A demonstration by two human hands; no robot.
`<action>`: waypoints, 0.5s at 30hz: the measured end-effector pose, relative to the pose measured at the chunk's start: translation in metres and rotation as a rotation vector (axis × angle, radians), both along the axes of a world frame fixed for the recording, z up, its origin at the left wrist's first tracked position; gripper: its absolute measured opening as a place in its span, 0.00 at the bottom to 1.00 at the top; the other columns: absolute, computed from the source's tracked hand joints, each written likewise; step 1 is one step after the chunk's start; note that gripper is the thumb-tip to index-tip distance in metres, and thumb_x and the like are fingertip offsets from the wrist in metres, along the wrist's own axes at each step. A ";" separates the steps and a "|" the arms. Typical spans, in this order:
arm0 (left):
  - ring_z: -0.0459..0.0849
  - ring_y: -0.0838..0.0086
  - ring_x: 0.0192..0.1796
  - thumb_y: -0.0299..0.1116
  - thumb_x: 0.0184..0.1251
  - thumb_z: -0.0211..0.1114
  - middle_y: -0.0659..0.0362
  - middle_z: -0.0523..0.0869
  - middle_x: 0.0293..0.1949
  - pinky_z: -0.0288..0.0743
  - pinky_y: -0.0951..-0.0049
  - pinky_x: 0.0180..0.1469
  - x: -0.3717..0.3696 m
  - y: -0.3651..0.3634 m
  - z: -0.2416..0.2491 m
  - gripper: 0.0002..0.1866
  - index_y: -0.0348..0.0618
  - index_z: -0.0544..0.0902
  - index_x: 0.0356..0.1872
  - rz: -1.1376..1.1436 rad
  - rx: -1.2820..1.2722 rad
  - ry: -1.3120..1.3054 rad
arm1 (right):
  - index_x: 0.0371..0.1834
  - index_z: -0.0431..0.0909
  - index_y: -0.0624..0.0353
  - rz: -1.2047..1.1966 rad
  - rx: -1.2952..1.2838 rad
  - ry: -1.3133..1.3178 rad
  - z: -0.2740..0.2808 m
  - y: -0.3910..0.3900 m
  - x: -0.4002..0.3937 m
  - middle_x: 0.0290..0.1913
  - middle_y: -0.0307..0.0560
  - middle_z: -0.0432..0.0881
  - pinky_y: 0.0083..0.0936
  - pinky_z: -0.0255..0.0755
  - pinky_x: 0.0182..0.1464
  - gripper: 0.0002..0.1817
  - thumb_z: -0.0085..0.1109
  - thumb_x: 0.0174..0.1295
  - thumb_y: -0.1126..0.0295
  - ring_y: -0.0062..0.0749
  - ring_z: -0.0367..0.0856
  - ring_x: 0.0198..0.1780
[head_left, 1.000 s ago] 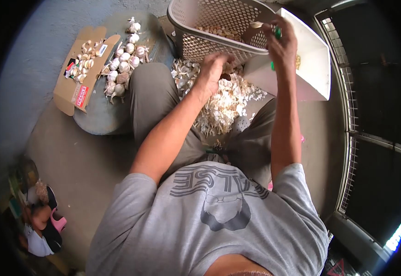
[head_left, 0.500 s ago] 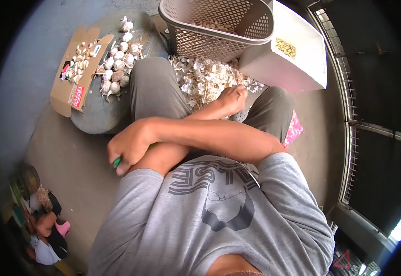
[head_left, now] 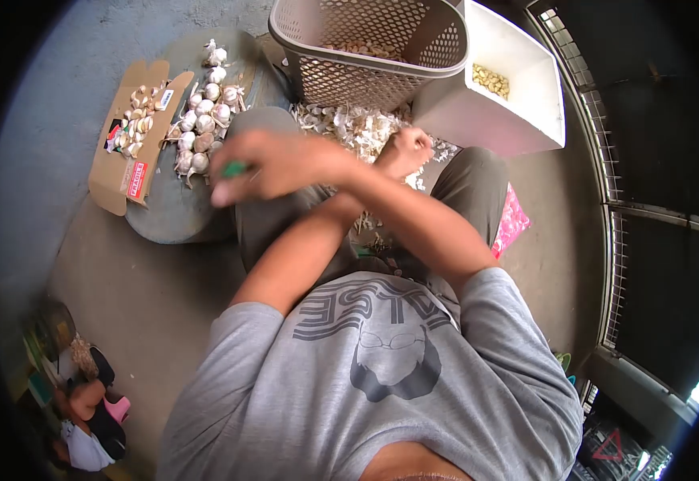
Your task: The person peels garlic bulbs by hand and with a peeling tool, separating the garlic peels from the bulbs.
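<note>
My forearms cross, the right one over the left. My right hand [head_left: 273,164], blurred, is closed round a small green tool [head_left: 236,168] above my knee, just right of the garlic bulbs [head_left: 205,123]. My left hand [head_left: 406,152] is curled closed over the heap of garlic skins [head_left: 357,128]; what it holds, if anything, is hidden. Beside the bulbs on the round grey surface [head_left: 177,224], loose cloves [head_left: 135,132] lie on an opened cardboard box [head_left: 107,180].
A mesh basket [head_left: 357,78] with pale contents stands in front. Right of it is a white foam box [head_left: 486,120] holding peeled cloves [head_left: 491,81]. A pink bag [head_left: 511,223] lies by my right knee. Another person [head_left: 89,409] is at the lower left.
My right hand has moved up and forward with the green tool, away from my left upper arm. My left hand has shifted slightly and stays over the skins.
</note>
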State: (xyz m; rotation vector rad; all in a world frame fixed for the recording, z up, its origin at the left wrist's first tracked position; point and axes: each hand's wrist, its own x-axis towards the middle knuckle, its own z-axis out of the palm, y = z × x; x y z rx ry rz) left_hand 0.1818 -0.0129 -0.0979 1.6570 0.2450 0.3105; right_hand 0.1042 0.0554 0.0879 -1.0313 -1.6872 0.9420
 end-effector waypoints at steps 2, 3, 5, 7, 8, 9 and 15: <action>0.86 0.73 0.39 0.31 0.65 0.68 0.57 0.87 0.40 0.83 0.65 0.42 0.001 0.022 0.017 0.18 0.39 0.79 0.55 -0.007 -0.451 0.141 | 0.46 0.86 0.60 -0.295 -0.144 -0.062 0.040 -0.038 0.056 0.38 0.42 0.87 0.25 0.77 0.41 0.14 0.69 0.68 0.60 0.24 0.83 0.39; 0.84 0.73 0.42 0.34 0.69 0.64 0.56 0.84 0.43 0.81 0.65 0.44 -0.011 0.020 0.047 0.18 0.39 0.76 0.56 0.105 -0.784 -0.149 | 0.45 0.86 0.60 -0.459 -0.126 0.063 0.035 -0.059 0.079 0.37 0.36 0.86 0.20 0.75 0.37 0.12 0.69 0.68 0.62 0.18 0.81 0.37; 0.85 0.65 0.44 0.37 0.75 0.57 0.52 0.79 0.43 0.83 0.56 0.47 -0.015 0.049 0.068 0.17 0.38 0.70 0.57 0.020 -0.850 -0.147 | 0.46 0.85 0.61 -0.817 -0.103 0.087 0.013 -0.095 0.126 0.41 0.40 0.87 0.25 0.79 0.41 0.12 0.70 0.67 0.65 0.24 0.84 0.39; 0.86 0.61 0.42 0.36 0.78 0.56 0.50 0.80 0.45 0.86 0.57 0.45 -0.011 0.063 0.063 0.16 0.36 0.70 0.56 0.081 -0.931 -0.134 | 0.48 0.84 0.62 -0.981 -0.150 0.070 -0.027 -0.120 0.159 0.42 0.42 0.87 0.25 0.79 0.41 0.13 0.70 0.67 0.65 0.23 0.83 0.39; 0.87 0.62 0.42 0.37 0.79 0.56 0.49 0.81 0.46 0.86 0.58 0.45 -0.012 0.064 0.076 0.16 0.35 0.70 0.57 0.148 -0.936 -0.142 | 0.48 0.84 0.63 -0.953 -0.143 0.065 -0.054 -0.130 0.171 0.42 0.43 0.87 0.24 0.78 0.40 0.14 0.70 0.67 0.65 0.23 0.83 0.38; 0.85 0.70 0.37 0.41 0.81 0.56 0.54 0.82 0.43 0.84 0.68 0.39 -0.015 0.062 0.089 0.16 0.37 0.74 0.55 0.162 -0.936 -0.180 | 0.49 0.83 0.64 -0.929 -0.136 0.061 -0.072 -0.136 0.177 0.41 0.43 0.87 0.24 0.78 0.40 0.14 0.70 0.68 0.65 0.23 0.82 0.37; 0.86 0.77 0.34 0.50 0.84 0.54 0.61 0.84 0.35 0.84 0.73 0.38 -0.014 0.073 0.071 0.21 0.40 0.81 0.51 0.105 -0.672 -0.137 | 0.50 0.82 0.68 -0.989 -0.195 -0.160 -0.061 -0.117 0.141 0.30 0.51 0.84 0.29 0.74 0.32 0.21 0.72 0.66 0.59 0.26 0.78 0.29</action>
